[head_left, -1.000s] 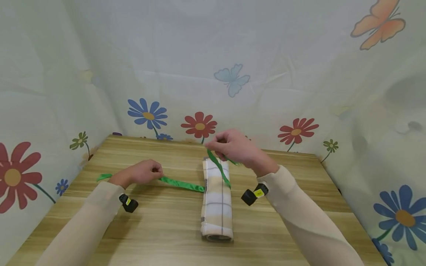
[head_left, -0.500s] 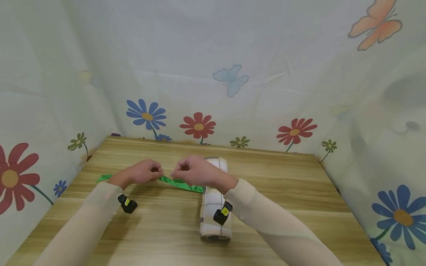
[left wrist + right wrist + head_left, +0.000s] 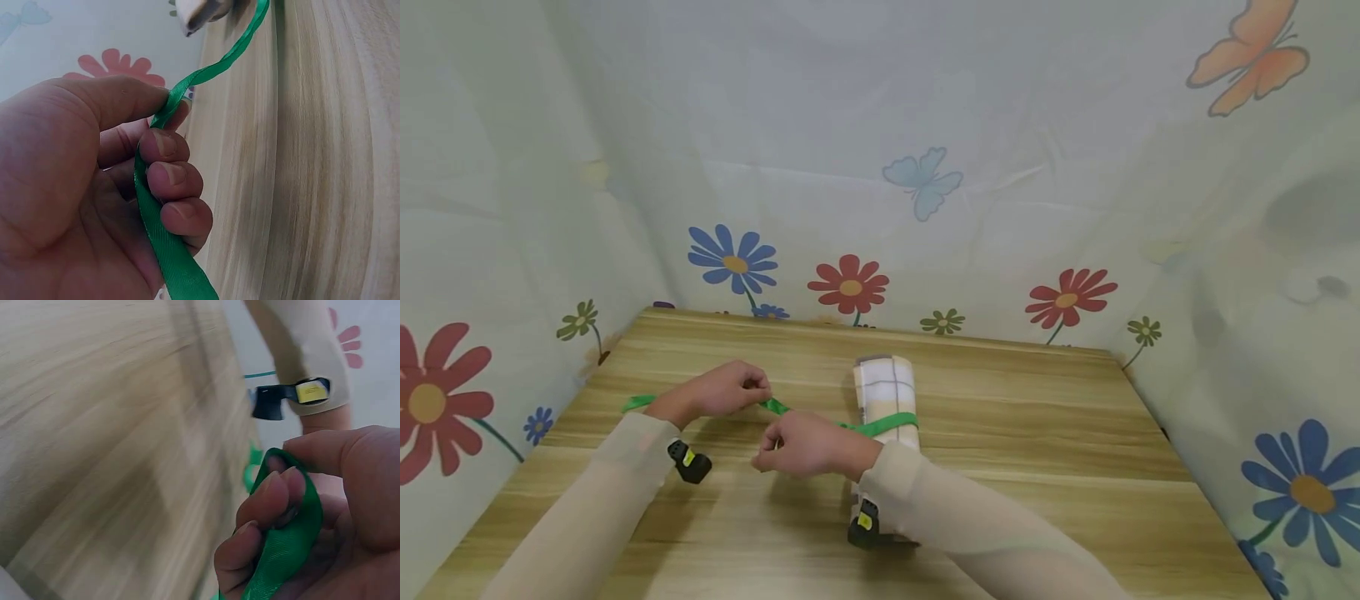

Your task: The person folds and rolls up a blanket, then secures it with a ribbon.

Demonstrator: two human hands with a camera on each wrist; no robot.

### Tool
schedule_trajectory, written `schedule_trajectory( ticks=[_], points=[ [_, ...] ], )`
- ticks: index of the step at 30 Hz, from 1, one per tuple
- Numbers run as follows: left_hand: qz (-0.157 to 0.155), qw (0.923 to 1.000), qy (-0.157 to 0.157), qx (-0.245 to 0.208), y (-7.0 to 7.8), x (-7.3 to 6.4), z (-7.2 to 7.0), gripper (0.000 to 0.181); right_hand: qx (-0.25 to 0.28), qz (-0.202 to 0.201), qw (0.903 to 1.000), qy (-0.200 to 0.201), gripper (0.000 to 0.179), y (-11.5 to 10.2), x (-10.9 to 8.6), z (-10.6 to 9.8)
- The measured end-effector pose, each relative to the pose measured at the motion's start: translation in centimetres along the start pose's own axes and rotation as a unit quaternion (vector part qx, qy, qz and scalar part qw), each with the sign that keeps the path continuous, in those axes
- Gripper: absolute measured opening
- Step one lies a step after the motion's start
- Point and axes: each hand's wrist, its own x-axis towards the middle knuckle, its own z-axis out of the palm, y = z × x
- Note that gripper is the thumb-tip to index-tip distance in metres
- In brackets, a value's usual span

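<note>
Our left hand [image 3: 727,389] pinches a green ribbon [image 3: 775,407]; our right hand [image 3: 805,446] grips another stretch; at right it crosses the rolled checked towel [image 3: 883,390] on the surface [image 3: 1030,425]. We appear to be wrapping; crossing the ends seems called for next.

Right sleeve [image 3: 985,525] partly hides rolled cloth [image 3: 885,390]; left-wrist view crops ribbon [image 3: 167,253].
</note>
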Motion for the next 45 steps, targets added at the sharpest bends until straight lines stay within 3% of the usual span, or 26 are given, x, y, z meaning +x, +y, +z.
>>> schedule_trajectory(
  ticks=[4, 13, 20, 23, 29, 32, 37, 45],
  points=[
    [-0.003, 1.0, 0.0, -0.002, 0.3, -0.2, 0.1, 0.019, -0.037, 0.006, 0.9993, -0.004, 0.025, 0.7, 0.4, 0.8],
    [-0.009, 0.9998, 0.007, -0.013, 0.3, -0.1, 0.1, 0.018, -0.054, 0.038, 0.9969, -0.043, 0.015, 1.4, 0.9, 2.2],
    [-0.01, 0.9998, 0.011, -0.011, 0.3, -0.2, 0.3, 0.018, -0.102, 0.036, 0.9919, -0.067, 0.019, 1.2, 1.1, 3.2],
    [-0.007, 0.9999, 0.008, -0.013, 0.3, -0.2, 0.3, 0.018, -0.094, 0.041, 0.9916, -0.079, 0.021, 1.0, 1.1, 3.4],
    [-0.016, 0.9995, 0.007, -0.025, 0.0, -0.2, 0.4, 0.018, -0.018, 0.072, 0.9895, -0.124, 0.016, 0.9, 1.1, 3.5],
    [-0.02, 0.9991, 0.004, -0.037, -0.1, -0.3, 0.3, 0.018, 0.008, 0.068, 0.9871, -0.145, 0.013, 0.9, 1.2, 3.6],
    [-0.037, 0.998, 0.003, -0.052, -0.4, -0.6, 0.0, 0.02, -0.01, 0.055, 0.986, -0.157, 0.015, 0.8, 1.3, 3.9],
    [-0.039, 0.9992, -0.001, -0.007, -1.2, -1.3, -1.1, 0.026, -0.023, 0.048, 0.9852, -0.163, 0.016, 0.8, 1.2, 4.0]
  ],
)
